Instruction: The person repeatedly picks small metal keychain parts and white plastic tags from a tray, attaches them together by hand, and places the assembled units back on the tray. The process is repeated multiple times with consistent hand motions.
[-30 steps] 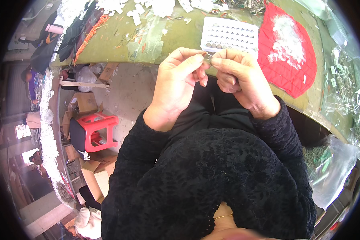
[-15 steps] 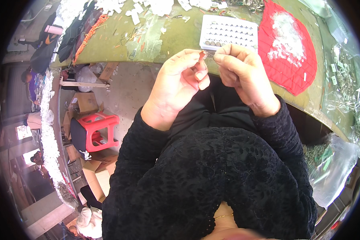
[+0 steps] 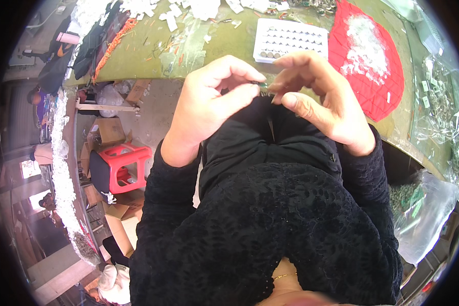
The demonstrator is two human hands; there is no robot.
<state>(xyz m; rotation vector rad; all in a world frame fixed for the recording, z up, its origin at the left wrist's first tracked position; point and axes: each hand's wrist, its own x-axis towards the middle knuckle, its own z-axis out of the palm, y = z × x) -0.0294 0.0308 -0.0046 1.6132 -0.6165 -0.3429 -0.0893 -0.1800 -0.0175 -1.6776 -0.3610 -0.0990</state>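
My left hand [image 3: 214,94] pinches a small dark green piece [image 3: 263,86], like a tiny circuit board, between thumb and fingertips. It is held above my lap, near the table's front edge. Facing it, my right hand [image 3: 324,97] has its fingers curved and its thumb apart from them. The right fingertips come close to the piece's end; whether they touch it I cannot tell. Beyond the hands lies a white tray [image 3: 325,55] with rows of round, silvery, coin-like parts.
A red quilted cloth [image 3: 387,104] with a heap of small clear pieces lies right of the tray on the green table [image 3: 219,51]. White parts [image 3: 172,21] are scattered at the back. A red stool [image 3: 122,163] and cardboard boxes [image 3: 109,131] stand left; other people sit farther off.
Both hands have come slightly nearer to me, away from the tray. My right hand has loosened from a pinch into spread fingers. The dark green piece now shows at the left fingertips.
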